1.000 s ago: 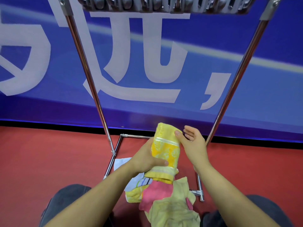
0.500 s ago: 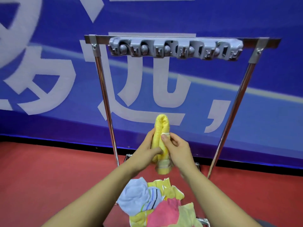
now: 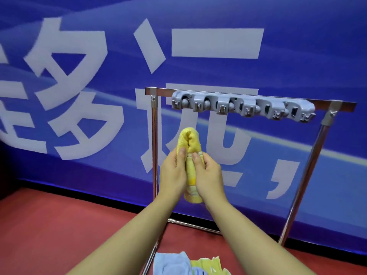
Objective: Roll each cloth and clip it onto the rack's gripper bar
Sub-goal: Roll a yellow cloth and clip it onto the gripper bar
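Note:
A rolled yellow cloth [image 3: 191, 140] stands upright between my two hands, its upper end poking out above my thumbs. My left hand [image 3: 173, 173] wraps its left side and my right hand [image 3: 208, 175] wraps its right side. Above and to the right, the grey gripper bar [image 3: 242, 106] with several clips hangs on the metal rack's top rail [image 3: 335, 105]. No cloth hangs in any clip. The roll is well below the bar, in front of the rack's left post [image 3: 154, 147].
A pile of loose cloths lies on the red floor at the bottom edge: a light blue one [image 3: 170, 262] and a yellow one [image 3: 208, 264]. The rack's right post [image 3: 305, 179] slants down to the floor. A blue banner wall [image 3: 79, 96] stands behind the rack.
Both hands have closed around the yellow cloth, which is now a tighter roll and held higher. My view has tilted up, so the gripper bar sits lower in frame and the floor pile is nearly out of sight.

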A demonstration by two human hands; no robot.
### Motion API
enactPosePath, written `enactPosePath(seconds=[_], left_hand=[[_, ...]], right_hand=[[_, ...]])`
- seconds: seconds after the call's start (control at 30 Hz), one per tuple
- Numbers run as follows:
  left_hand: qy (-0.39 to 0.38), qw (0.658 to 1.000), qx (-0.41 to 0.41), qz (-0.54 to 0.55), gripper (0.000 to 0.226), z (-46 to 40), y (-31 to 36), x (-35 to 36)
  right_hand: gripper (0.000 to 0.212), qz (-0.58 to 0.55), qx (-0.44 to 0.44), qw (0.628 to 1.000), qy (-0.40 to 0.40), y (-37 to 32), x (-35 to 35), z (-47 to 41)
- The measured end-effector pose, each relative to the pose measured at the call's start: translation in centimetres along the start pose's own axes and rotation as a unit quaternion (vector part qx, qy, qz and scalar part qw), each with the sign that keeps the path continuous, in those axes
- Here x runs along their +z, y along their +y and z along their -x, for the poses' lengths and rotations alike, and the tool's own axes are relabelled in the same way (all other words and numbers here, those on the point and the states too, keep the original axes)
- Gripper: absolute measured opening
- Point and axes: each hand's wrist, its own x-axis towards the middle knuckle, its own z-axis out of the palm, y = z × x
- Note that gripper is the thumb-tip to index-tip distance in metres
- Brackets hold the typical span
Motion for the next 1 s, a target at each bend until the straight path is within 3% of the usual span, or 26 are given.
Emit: enactPosePath(seconds=[0.33, 0.67, 0.73, 0.87, 1.0], left_hand=[[0.136, 0.978, 0.119, -0.107, 0.037, -7.5, 5.9, -4.1], [0.123, 0.972, 0.097, -0.177, 0.042, -11.8, 3.8, -4.9], [0.094, 0.980, 0.084, -0.151, 0.039, -11.6, 2.6, -4.5], [-0.008, 0.998, 0.011, 0.056, 0.040, -11.0, 1.2, -3.6], [-0.064, 0.990, -0.056, 0.116, 0.051, -10.3, 0.6, -3.2]], right_hand=[[0.022, 0.057, -0.147, 0.986, 0.057, -7.9, 2.0, -7.3], [0.025, 0.155, -0.136, 0.977, 0.046, -6.9, 2.9, -10.7], [0.024, 0.168, -0.121, 0.978, 0.030, -5.9, 3.0, -10.7], [0.023, 0.154, -0.133, 0.979, -0.001, -4.6, 3.6, -10.0], [0.033, 0.117, -0.098, 0.983, -0.105, -3.5, 3.4, -9.3]])
